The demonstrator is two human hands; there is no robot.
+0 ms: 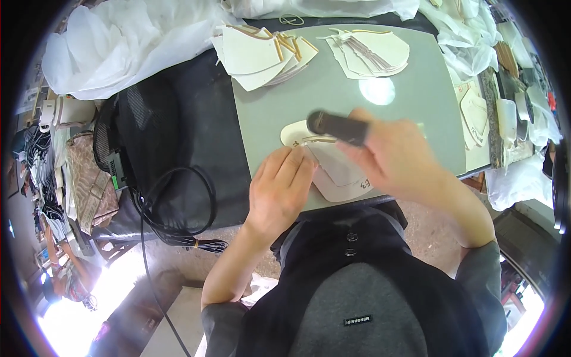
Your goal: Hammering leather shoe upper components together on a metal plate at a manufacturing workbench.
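Head view: right fingers [357,159] clasp tool [342,128]; left fingers [290,165], pressed together, touch white piece [344,174] at desk's [440,137] six o'clock.

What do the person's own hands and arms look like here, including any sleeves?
The left hand and right hand are ungloved, with no watch or bracelet visible. The forearms are bare; plain grey sleeves end around the elbows.

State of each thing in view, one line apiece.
Right hand, closed around dark tool
Dark tool, held, blurred
Left hand, bunched at white piece
White piece, partly covered, on grey board
Left white stack, fanned
Right white stack, fanned
Black cable, coiled
White plastic sheeting, crumpled
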